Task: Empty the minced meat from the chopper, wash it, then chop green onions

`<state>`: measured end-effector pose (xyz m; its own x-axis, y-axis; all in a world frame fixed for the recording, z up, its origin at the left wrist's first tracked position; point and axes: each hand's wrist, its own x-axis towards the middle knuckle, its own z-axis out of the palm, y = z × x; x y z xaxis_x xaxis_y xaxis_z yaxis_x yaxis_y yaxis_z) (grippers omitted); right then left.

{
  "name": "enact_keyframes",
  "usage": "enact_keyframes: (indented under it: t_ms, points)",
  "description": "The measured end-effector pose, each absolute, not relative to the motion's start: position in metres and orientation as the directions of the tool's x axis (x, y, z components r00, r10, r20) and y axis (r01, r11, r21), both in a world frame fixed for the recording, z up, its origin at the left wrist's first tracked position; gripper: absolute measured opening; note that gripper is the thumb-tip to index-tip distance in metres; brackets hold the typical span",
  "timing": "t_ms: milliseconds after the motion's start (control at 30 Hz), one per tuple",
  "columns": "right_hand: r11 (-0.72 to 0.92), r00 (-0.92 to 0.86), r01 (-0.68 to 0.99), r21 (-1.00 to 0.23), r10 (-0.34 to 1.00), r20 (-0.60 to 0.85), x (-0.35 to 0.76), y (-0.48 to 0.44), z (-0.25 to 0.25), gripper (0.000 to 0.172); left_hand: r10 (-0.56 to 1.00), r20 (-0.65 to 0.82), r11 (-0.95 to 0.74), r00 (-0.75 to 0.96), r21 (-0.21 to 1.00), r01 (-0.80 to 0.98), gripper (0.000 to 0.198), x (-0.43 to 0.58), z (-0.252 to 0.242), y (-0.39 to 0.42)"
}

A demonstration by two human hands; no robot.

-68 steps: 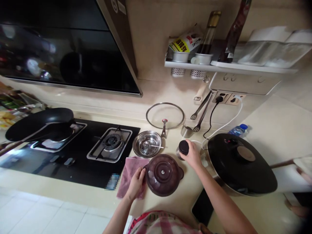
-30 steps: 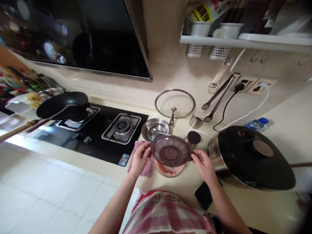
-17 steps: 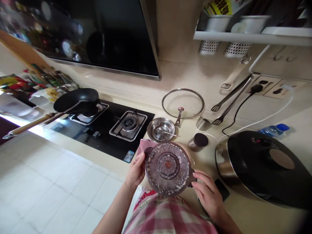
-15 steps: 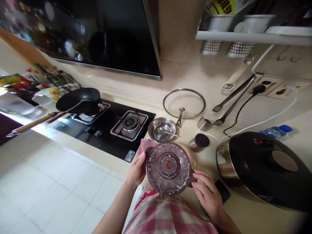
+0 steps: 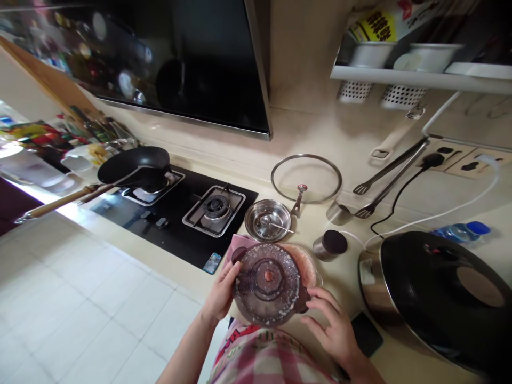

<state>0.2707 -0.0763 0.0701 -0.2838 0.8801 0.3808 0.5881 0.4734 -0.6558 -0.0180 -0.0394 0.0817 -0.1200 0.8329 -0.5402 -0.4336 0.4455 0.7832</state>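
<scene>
A translucent brown round lid (image 5: 256, 314), with pale food bits stuck on it and a raised ring in its middle, is held over the counter's front edge. My left hand (image 5: 221, 290) grips the lid by its left tab, thumb on top. At the right tab, my right hand (image 5: 330, 320) has its fingers apart, fingertips at or just touching the tab, with the thumb free. Partly hidden behind the lid is a clear bowl (image 5: 310, 261) of pinkish minced food. A pink cloth (image 5: 240, 242) lies beside it.
A steel pan (image 5: 260, 208) with a spoon stands behind the bowl, near a dark-lidded canister (image 5: 334, 245). On the left, a wok (image 5: 134, 162) sits on the gas hob (image 5: 188, 248). A large black-lidded cooker (image 5: 436, 288) fills the right, with a phone-like dark slab (image 5: 366, 333) before it.
The lid has shifted left and tilted, uncovering more of the bowl of minced food. My right hand's grip on its tab has loosened. The camera view has moved slightly.
</scene>
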Motion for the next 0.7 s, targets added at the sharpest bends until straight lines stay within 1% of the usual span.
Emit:
enact_keyframes:
  t_ms: [67, 133, 167, 200, 233, 300, 400, 500, 533, 633, 700]
  points:
    - [0.43, -0.291, 0.577, -0.694, 0.903, 0.318, 0.271, -0.052, 0.081, 0.012, 0.816, -0.551, 0.438, -0.172, 0.785, -0.438, 0.051, -0.026, 0.081, -0.037]
    - [0.387, -0.312, 0.622, -0.681, 0.92, 0.238, 0.266, -0.015, 0.089, 0.017, 0.797, -0.568, 0.434, -0.203, 0.773, -0.463, 0.058, -0.036, 0.08, -0.037]
    - [0.365, -0.33, 0.666, -0.65, 0.926, 0.182, 0.261, 0.008, 0.091, 0.022, 0.788, -0.578, 0.429, -0.212, 0.762, -0.485, 0.062, -0.042, 0.08, -0.037]
    - [0.319, -0.342, 0.741, -0.591, 0.936, 0.076, 0.254, 0.031, 0.09, 0.027, 0.777, -0.589, 0.421, -0.222, 0.749, -0.513, 0.065, -0.047, 0.079, -0.038]
    - [0.283, -0.346, 0.816, -0.505, 0.938, -0.033, 0.245, 0.056, 0.087, 0.029, 0.765, -0.6, 0.409, -0.234, 0.733, -0.544, 0.068, -0.052, 0.079, -0.039]
    - [0.251, -0.336, 0.866, -0.433, 0.932, -0.132, 0.225, 0.102, 0.073, 0.029, 0.733, -0.624, 0.377, -0.271, 0.704, -0.602, 0.07, -0.06, 0.078, -0.04]
    - [0.221, -0.32, 0.913, -0.344, 0.91, -0.263, 0.193, 0.152, 0.046, 0.025, 0.693, -0.651, 0.342, -0.311, 0.676, -0.653, 0.065, -0.068, 0.078, -0.038]
    - [0.2, -0.302, 0.933, -0.299, 0.887, -0.35, 0.166, 0.175, 0.025, 0.013, 0.709, -0.616, 0.283, -0.343, 0.695, -0.661, 0.062, -0.071, 0.08, -0.027]
    - [0.19, -0.293, 0.938, -0.29, 0.881, -0.371, 0.16, 0.179, 0.02, 0.011, 0.72, -0.594, 0.26, -0.358, 0.71, -0.655, 0.062, -0.071, 0.08, -0.022]
    - [0.146, -0.262, 0.943, -0.298, 0.879, -0.399, 0.153, 0.185, 0.014, 0.015, 0.756, -0.523, 0.197, -0.393, 0.755, -0.626, 0.06, -0.072, 0.079, 0.0]
    - [0.11, -0.245, 0.934, -0.34, 0.89, -0.385, 0.159, 0.184, 0.016, 0.017, 0.789, -0.471, 0.167, -0.395, 0.783, -0.6, 0.06, -0.071, 0.074, 0.016]
